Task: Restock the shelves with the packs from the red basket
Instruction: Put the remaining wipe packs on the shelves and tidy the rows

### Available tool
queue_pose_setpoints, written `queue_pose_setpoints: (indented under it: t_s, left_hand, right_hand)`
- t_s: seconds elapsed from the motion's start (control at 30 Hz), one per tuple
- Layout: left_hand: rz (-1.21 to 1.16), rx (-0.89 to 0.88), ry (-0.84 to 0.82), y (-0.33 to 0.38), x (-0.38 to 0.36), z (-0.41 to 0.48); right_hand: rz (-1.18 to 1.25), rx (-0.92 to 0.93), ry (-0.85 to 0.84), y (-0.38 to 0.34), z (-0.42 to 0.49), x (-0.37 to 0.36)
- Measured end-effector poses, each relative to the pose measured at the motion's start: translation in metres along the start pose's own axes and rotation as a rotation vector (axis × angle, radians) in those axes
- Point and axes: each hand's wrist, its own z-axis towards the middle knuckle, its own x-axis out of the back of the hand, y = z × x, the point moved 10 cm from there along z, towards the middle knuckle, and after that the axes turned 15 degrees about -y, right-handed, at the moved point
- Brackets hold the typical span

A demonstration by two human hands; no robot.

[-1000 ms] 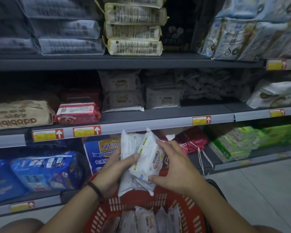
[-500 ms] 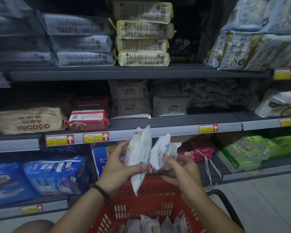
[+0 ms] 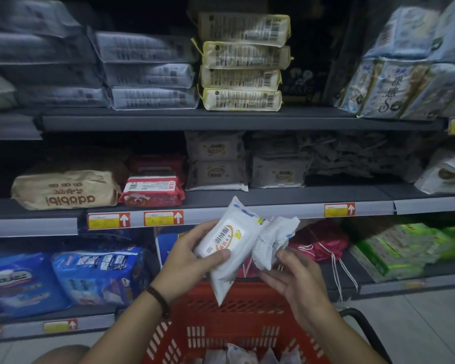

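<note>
- The red basket (image 3: 237, 308) is cut off by the bottom edge of the view. Only the tops of the loose white packs (image 3: 238, 353) inside it show, too few to count.
- The crumpled white pack (image 3: 273, 239) has blurred print that cannot be read.
- Above the basket, the back of the middle shelf (image 3: 279, 202) is dark. The pale heap to the right of its stacked white packs (image 3: 216, 164) is hard to make out.
- Half a second ago the white wipes pack (image 3: 222, 248) stood nearly edge-on. Now it is tilted, with its labelled face turned toward the camera.
- The right hand (image 3: 297, 278) has dropped lower under its pack, and the fingers are more spread than before.
- Above the basket's far rim, the left hand (image 3: 192, 261) grips the white wipes pack, thumb across its front. A black bracelet (image 3: 159, 300) sits on that wrist.
- The right hand pinches the lower end of the crumpled white pack. It is just to the right of the first pack and touches it near the top.
- Both held packs are above the basket and below the edge of the middle shelf, on neither.
</note>
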Motion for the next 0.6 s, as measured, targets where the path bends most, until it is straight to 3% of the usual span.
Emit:
queue_pose_setpoints:
  t_s: [0.2, 0.33, 0.47, 0.6]
  left_hand:
    - [-0.372, 0.097, 0.048, -0.020, -0.003, 0.003]
    - [-0.459, 0.147, 0.104, -0.025, -0.006, -0.001]
    - [-0.270, 0.112, 0.308, -0.005, 0.025, -0.005]
    - [0.068, 0.045, 0.249, 0.050, 0.069, 0.009]
  right_hand:
    - [-0.088, 0.023, 0.029, 0.000, 0.000, 0.006]
    - [-0.184, 0.046, 0.057, 0.000, 0.000, 0.004]
    - [-0.404, 0.074, 0.138, -0.017, -0.002, 0.000]
    - [-0.728, 0.141, 0.215, -0.066, 0.005, -0.031]
